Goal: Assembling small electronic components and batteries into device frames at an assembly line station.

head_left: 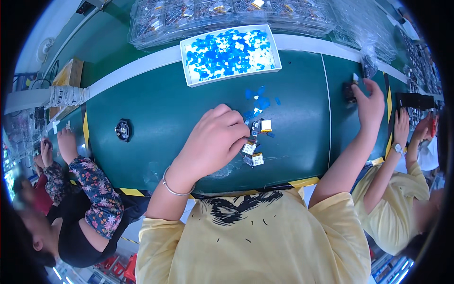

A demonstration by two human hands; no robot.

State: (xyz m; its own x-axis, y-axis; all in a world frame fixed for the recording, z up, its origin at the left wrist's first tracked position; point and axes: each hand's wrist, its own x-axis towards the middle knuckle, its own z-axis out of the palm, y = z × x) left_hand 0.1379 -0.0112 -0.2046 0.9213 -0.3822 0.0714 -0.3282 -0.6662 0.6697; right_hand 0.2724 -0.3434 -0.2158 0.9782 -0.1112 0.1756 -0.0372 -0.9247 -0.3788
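My left hand [215,142] is over the middle of the green bench, its fingers curled in a pinch. Whatever lies between the fingertips is hidden. Right by those fingertips sits a small cluster of electronic parts with silvery battery cells [257,159] and a yellow-edged cell [266,125]. Out to the right, my right hand [371,106] has its thumb and fingers closed at a small, blurred black part [350,92] with a white bit on top. Blue film scraps [257,100] lie just beyond the left hand.
A white box [184,66] full of blue and white scraps stands at the back. Behind it are clear trays [217,21] of parts. One round black housing [124,130] lies at left. Co-workers sit on both sides; a hand [401,125] works at far right.
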